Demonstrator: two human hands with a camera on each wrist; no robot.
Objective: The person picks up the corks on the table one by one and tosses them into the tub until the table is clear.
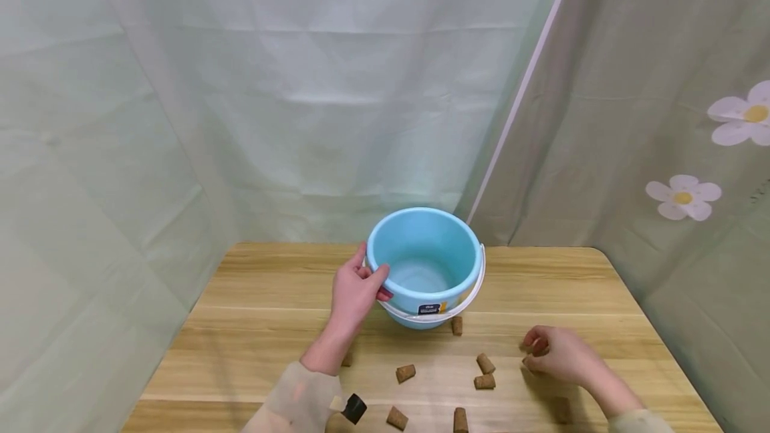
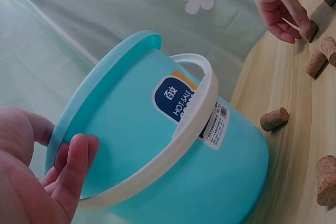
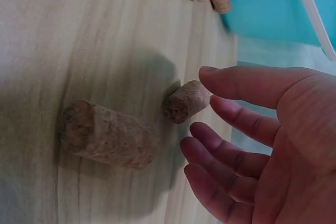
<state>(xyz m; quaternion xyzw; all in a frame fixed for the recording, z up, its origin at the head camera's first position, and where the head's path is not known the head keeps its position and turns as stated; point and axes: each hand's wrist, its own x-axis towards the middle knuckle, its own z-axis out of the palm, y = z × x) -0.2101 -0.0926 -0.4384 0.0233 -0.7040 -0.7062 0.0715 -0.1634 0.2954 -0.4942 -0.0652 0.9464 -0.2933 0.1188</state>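
The bucket (image 1: 406, 299) is pinched by the left hand (image 1: 353, 291); a cork (image 3: 185, 103) could be rolled away if nudged by the right hand (image 1: 558, 353), fingers parted.

Your left forearm (image 1: 326, 347) hides part of one cork (image 1: 347, 359) in the head view, where the print on the label (image 1: 430, 309) is too small to read. In the left wrist view, the white handle (image 2: 210, 85) covers some of that label, and the edge crops your left hand (image 2: 39, 166).
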